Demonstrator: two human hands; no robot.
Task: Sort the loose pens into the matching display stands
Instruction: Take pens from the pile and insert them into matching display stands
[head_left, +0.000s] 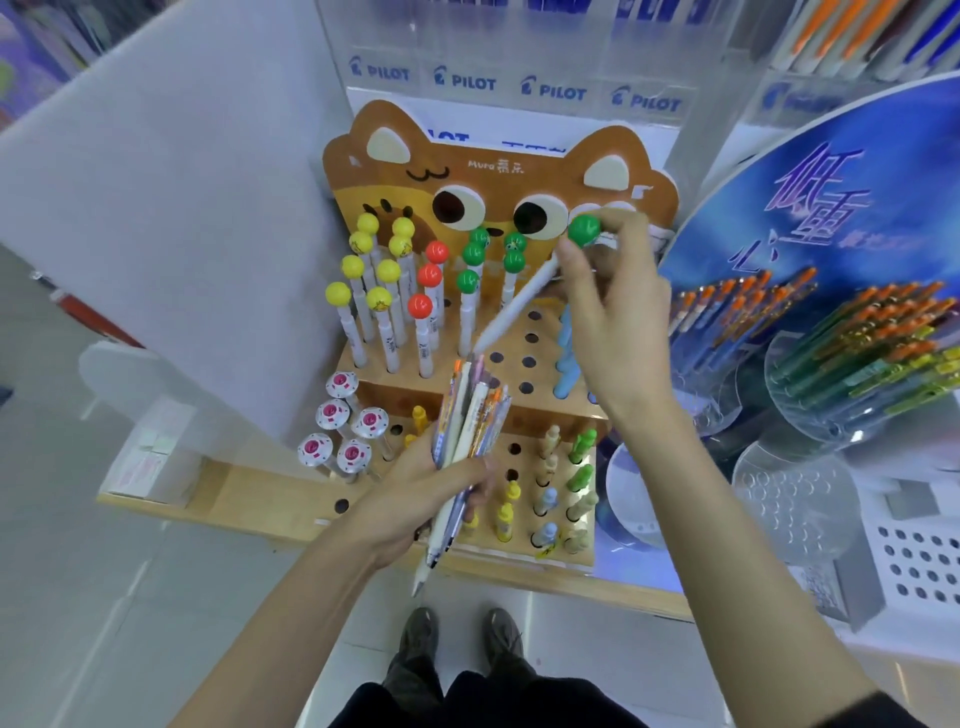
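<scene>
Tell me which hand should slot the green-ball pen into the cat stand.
Right. The right hand pinches the green-ball pen, angled above empty holes beside the standing green-topped pens. The left hand is occupied, gripping a bundle of loose pens lower down.

1. L hand (423, 499): low, centre of view, fingers + thumb wrapped round a bundle of pens (470, 415), which fans up and away from the body.
2. L forearm: bare, comes in from bottom left, angled up-right to the wrist.
3. R hand (610, 317): higher and further fwd than L, back of hand to camera, thumb + fingertips pinching a green ball-topped pen (519, 301) near its top.
4. R forearm: bare, comes in from bottom right.
5. Hands apart, not touching.
</scene>
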